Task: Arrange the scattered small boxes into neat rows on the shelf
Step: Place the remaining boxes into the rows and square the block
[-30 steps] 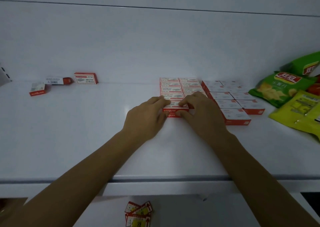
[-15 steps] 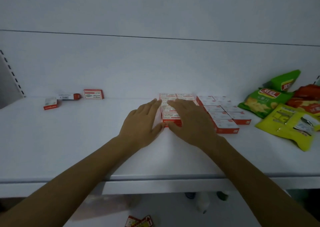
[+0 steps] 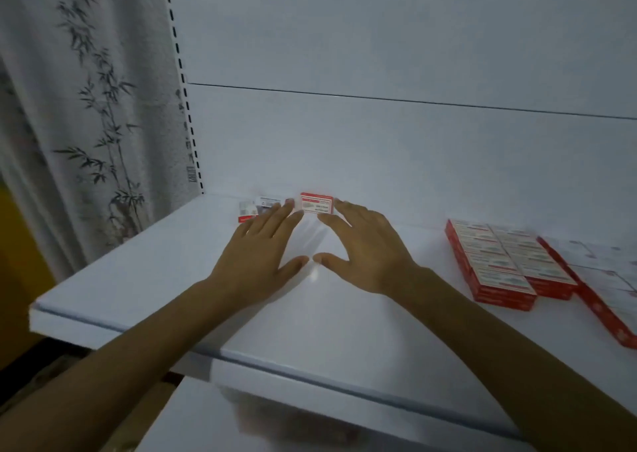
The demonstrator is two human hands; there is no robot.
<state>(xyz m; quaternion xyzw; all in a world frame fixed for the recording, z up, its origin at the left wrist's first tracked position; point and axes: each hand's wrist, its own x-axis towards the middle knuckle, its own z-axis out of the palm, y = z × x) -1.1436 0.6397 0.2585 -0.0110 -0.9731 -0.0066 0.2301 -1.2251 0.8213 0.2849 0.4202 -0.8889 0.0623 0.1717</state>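
On my feed, both hands lay flat, palms down, near the middle of the frame, over the white shelf [image 3: 138,279]. The left hand [image 3: 262,255] had its fingers straight and slightly spread and held nothing. The right hand [image 3: 365,251] mirrored it, fingers straight, nothing in its grasp. Their thumb tips almost met at centre frame, and I could not tell whether they touched.

Just above the fingertips, a red-and-white box [image 3: 316,203] stood on its long edge against the back panel [image 3: 379,148], label facing me. The left index finger ended just beside the box's left edge and the right index finger just beside its right edge. I could not make out whether either finger was in contact with it.

To the left of that box, two smaller boxes [image 3: 247,211] lay loose by the back panel, partly hidden behind the left fingers.

At the right of the frame, well apart from the hands, I saw a neat block of boxes [image 3: 499,262] set in two close rows running front to back. Beside it, at the right edge, lay white-topped boxes [image 3: 603,279] with red sides.

Along the left of the frame hung a curtain [image 3: 86,107] printed with bamboo, with a slotted upright [image 3: 182,89] beside it.
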